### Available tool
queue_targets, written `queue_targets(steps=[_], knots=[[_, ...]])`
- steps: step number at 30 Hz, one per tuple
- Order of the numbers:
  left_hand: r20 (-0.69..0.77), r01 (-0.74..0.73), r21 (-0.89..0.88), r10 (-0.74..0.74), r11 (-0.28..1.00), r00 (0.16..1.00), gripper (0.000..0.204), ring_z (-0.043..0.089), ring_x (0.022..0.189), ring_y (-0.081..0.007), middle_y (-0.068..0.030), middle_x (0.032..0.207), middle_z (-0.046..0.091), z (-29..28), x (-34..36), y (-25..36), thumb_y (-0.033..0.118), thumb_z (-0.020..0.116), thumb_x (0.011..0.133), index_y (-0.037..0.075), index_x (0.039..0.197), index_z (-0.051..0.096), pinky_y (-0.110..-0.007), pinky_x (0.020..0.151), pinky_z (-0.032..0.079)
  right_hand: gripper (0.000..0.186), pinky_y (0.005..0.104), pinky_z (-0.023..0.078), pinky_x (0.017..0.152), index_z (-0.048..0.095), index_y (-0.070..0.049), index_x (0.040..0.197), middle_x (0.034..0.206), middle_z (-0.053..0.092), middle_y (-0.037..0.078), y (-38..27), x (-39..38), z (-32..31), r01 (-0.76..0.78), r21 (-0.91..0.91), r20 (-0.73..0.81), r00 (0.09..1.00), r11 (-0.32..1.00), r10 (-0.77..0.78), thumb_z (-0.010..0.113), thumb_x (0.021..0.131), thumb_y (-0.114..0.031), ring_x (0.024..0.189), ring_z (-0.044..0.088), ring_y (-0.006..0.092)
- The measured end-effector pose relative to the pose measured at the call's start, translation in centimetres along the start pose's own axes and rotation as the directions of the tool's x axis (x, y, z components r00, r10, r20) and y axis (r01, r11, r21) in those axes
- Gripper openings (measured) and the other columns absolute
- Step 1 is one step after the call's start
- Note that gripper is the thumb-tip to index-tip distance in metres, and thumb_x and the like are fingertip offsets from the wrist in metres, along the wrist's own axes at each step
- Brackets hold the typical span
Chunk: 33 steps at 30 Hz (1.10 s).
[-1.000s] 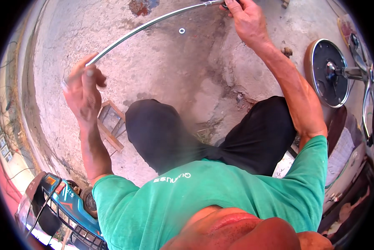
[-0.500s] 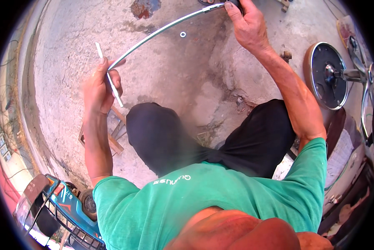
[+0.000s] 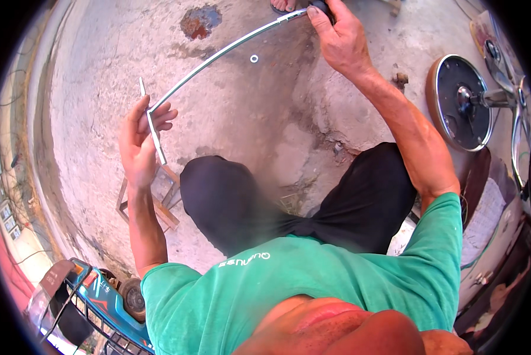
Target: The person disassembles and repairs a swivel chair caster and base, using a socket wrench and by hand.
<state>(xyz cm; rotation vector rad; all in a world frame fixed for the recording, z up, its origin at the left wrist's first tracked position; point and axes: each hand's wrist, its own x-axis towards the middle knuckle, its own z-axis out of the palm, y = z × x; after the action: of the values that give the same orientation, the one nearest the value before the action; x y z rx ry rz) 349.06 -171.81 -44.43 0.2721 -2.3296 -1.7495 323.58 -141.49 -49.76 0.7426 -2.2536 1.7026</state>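
A long, thin silver pole (image 3: 215,57) spans between my hands, with a flat pale crosspiece (image 3: 156,137) at its left end. Its shape looks like a wiper or squeegee, but I cannot tell the exact kind. At the upper middle, my right hand (image 3: 342,41) is closed around the dark, rounded end (image 3: 323,7) of the pole. On the left, my left hand (image 3: 144,133) is at the joint of pole and crosspiece. Its fingers are stretched out and apart, and the crosspiece lies across in front of the palm.
On the concrete floor lies a small white ring (image 3: 254,58). A round-based chrome stand (image 3: 459,103) is at the right. A wooden frame (image 3: 166,213) sits beside my left knee; a blue wheeled vehicle (image 3: 108,296) is at lower left. Another person's foot (image 3: 284,5) shows at the top.
My left hand has come down slightly and its fingers have spread from around the joint. The crosspiece has moved down with it. My right hand has shifted a little left with the pole's dark end.
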Motion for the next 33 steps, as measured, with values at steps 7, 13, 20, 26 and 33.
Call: queue_targets(steps=[7,13,20,26,33], knots=[[-0.182,0.285,0.180,-0.253,0.941,0.950,0.043,0.059,0.061,-0.0111,-0.0053,0.073,0.064,-0.4,0.7,0.7,0.036,0.051,0.109,-0.002,0.119,0.067,-0.024,0.061,0.049,0.047,0.0361,0.049,0.099,0.050,0.007,0.141,0.121,0.067,0.024,-0.9,-0.2,-0.3,-0.022,0.069,0.068,0.998,0.997,0.018,0.058,0.100,-0.014,0.114,0.065,0.0260],[-0.255,0.419,0.046,-0.395,0.907,0.883,0.052,0.057,0.060,-0.0120,-0.0082,0.076,0.068,0.1,1.9,-1.2,0.045,0.048,0.108,-0.003,0.108,0.068,-0.023,0.056,0.045,0.048,0.0378,0.049,0.099,0.051,0.007,0.140,0.122,0.066,0.028,-0.6,-0.2,-0.1,0.089,-0.003,0.029,0.996,0.996,-0.089,0.059,0.098,-0.013,0.116,0.066,0.0326],[0.061,0.523,-0.497,-0.573,0.693,0.817,0.048,0.049,0.045,-0.0089,-0.0008,0.062,0.054,0.2,2.2,-1.5,0.035,0.047,0.110,-0.004,0.137,0.052,-0.023,0.041,0.038,0.048,0.0393,0.050,0.099,0.051,0.007,0.139,0.122,0.065,0.029,-0.8,-0.3,0.2,0.087,-0.041,0.053,0.995,0.995,-0.085,0.060,0.097,-0.014,0.116,0.066,0.0364],[-0.264,0.286,-0.249,-0.349,0.925,0.899,0.040,0.058,0.053,-0.0132,-0.0086,0.077,0.065,0.9,1.8,-2.8,0.023,0.051,0.108,0.000,0.142,0.051,-0.025,0.046,0.045,0.048,0.0382,0.050,0.099,0.051,0.007,0.140,0.122,0.066,0.028,-0.1,-0.3,0.4,0.124,-0.060,0.039,0.992,0.990,-0.122,0.059,0.098,-0.014,0.114,0.066,0.0347],[-0.030,0.043,-0.188,-0.050,0.981,0.998,0.043,0.069,0.110,-0.0287,-0.0187,0.115,0.071,-0.6,0.2,-2.1,0.021,0.056,0.105,0.000,0.142,0.054,-0.037,0.090,0.053,0.048,0.0349,0.049,0.099,0.051,0.007,0.141,0.122,0.067,0.023,-0.3,0.0,0.1,-0.061,0.020,0.025,0.998,0.998,0.061,0.060,0.100,-0.016,0.114,0.064,0.0254]])
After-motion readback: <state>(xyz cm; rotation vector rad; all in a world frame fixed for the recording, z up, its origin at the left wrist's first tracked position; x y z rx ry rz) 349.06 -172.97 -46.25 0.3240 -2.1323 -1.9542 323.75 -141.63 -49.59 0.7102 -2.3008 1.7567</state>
